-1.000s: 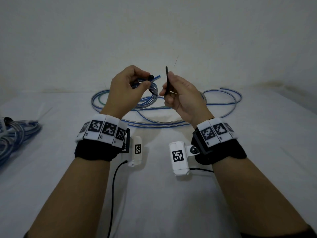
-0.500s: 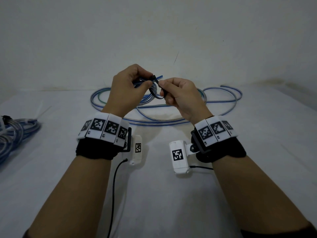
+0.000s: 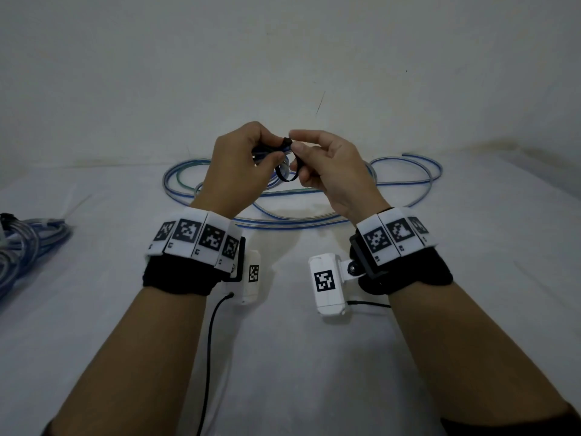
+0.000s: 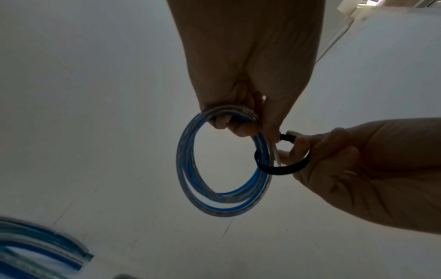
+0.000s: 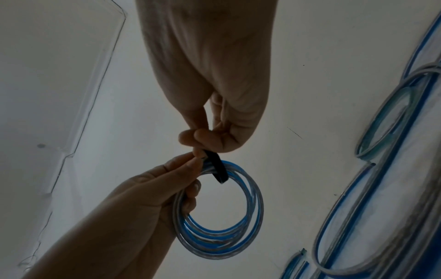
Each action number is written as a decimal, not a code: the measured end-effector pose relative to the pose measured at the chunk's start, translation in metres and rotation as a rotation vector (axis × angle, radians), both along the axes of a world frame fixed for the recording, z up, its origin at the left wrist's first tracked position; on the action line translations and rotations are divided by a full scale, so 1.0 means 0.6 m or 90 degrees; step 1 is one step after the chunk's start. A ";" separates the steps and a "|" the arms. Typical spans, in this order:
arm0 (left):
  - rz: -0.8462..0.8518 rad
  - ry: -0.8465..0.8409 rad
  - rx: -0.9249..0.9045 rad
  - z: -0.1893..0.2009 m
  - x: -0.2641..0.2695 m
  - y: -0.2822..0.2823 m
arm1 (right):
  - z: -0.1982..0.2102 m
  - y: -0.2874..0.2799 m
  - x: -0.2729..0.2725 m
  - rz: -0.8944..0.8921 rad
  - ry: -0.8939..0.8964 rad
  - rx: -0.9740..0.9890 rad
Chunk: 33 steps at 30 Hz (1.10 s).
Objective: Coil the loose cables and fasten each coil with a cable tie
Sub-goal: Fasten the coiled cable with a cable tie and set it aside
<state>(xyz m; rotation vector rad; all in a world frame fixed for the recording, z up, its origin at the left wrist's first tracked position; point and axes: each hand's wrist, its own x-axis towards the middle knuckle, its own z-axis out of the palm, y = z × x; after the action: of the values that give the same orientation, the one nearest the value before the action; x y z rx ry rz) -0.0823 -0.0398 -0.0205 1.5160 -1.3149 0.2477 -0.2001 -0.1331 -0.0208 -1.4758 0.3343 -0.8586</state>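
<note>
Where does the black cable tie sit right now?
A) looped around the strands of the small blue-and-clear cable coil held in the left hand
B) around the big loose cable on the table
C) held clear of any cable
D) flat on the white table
A: the black cable tie loops around the small blue-and-clear cable coil, which the left hand grips while the right hand pinches the tie.

Your right hand (image 3: 327, 171) has bent the black plastic cable tie (image 4: 284, 166), upright before, into a loop around the blue-and-clear cable coil (image 4: 222, 169).
</note>
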 end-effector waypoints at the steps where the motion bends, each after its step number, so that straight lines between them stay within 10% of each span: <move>1: -0.004 -0.004 0.013 0.000 0.000 0.000 | 0.000 0.000 0.000 0.007 0.003 -0.004; 33: -0.075 -0.003 0.154 0.025 0.001 0.023 | 0.049 -0.014 0.032 -0.087 0.146 0.021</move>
<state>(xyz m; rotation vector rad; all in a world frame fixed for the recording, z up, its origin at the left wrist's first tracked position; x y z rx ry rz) -0.0817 -0.0261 -0.0054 1.6307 -1.4730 0.0165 -0.1806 -0.1414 0.0085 -1.5376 0.6238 -0.7890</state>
